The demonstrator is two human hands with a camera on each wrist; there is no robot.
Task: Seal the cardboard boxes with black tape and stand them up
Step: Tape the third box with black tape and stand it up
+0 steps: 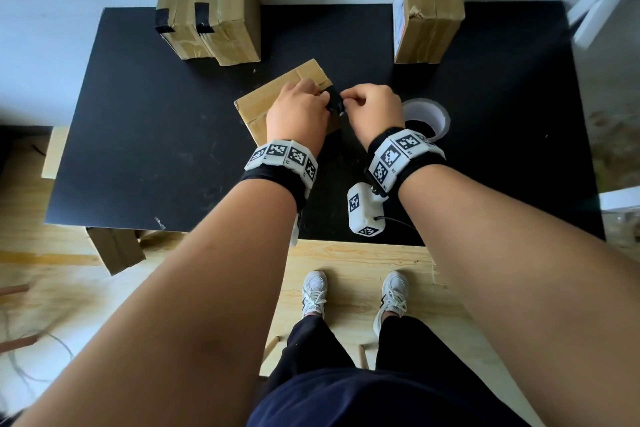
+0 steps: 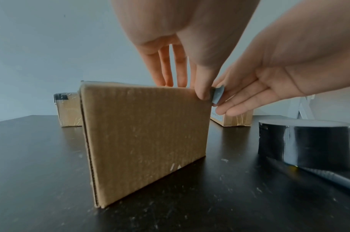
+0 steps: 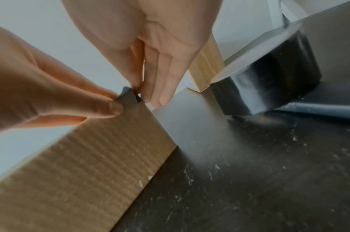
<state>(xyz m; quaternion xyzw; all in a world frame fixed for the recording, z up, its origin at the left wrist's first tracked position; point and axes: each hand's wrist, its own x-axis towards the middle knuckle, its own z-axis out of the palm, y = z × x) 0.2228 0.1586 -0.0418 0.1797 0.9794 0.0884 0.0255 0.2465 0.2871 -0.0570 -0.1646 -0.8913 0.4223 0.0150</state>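
A flat cardboard box lies mid-table on the black table. At its right corner a short strip of black tape is held by both hands. My left hand rests its fingers on the box top and pinches the strip with its thumb at the box edge. My right hand pinches the strip's other end. The black tape roll sits just right of the hands.
Two boxes with black tape stand upright at the back left. Another box stands at the back right. A grey pen-like tool lies by the roll. A cardboard box sits on the floor.
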